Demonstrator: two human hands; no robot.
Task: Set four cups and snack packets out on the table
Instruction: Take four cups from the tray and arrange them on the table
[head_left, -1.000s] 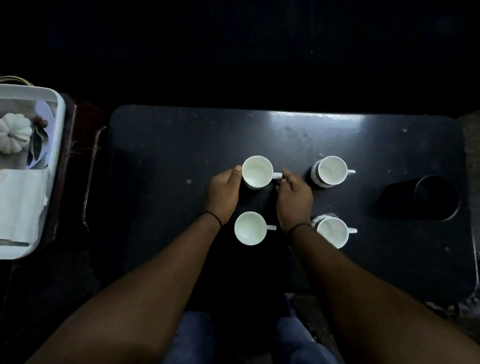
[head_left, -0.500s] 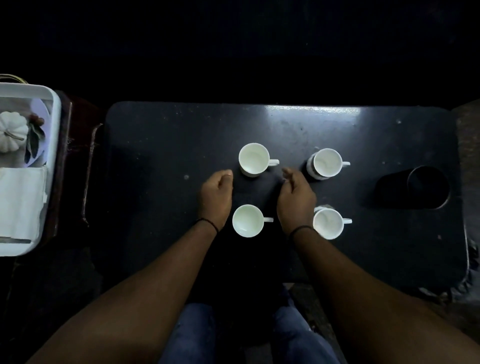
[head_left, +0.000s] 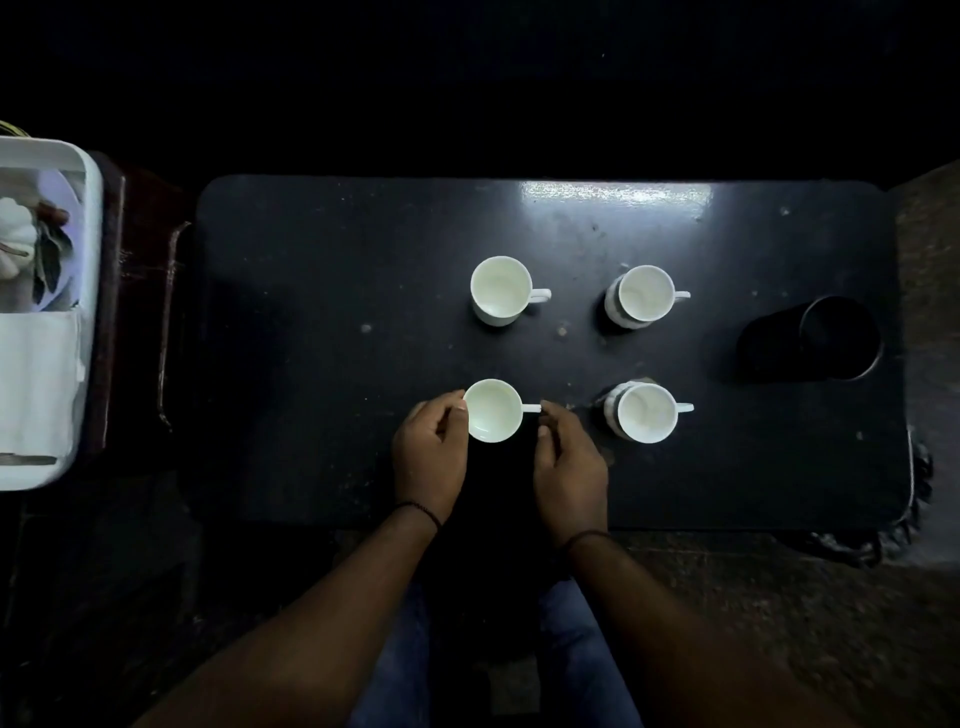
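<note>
Gripping near-left cup (head_left: 492, 410), glossy white, round, handle pointing right: my left hand (head_left: 430, 452) on rim, right hand (head_left: 569, 457) pinching handle.

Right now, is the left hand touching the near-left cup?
Touching. The head view shows the left hand with its fingertips pressed against the left side of the near-left cup, no dark table showing between them.

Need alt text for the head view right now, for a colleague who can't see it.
Both hands touch the near-left cup of four white cups on a dark table: left hand at its side, right hand at the handle. A dark tumbler stands far right; no snack packets visible on the table.
</note>
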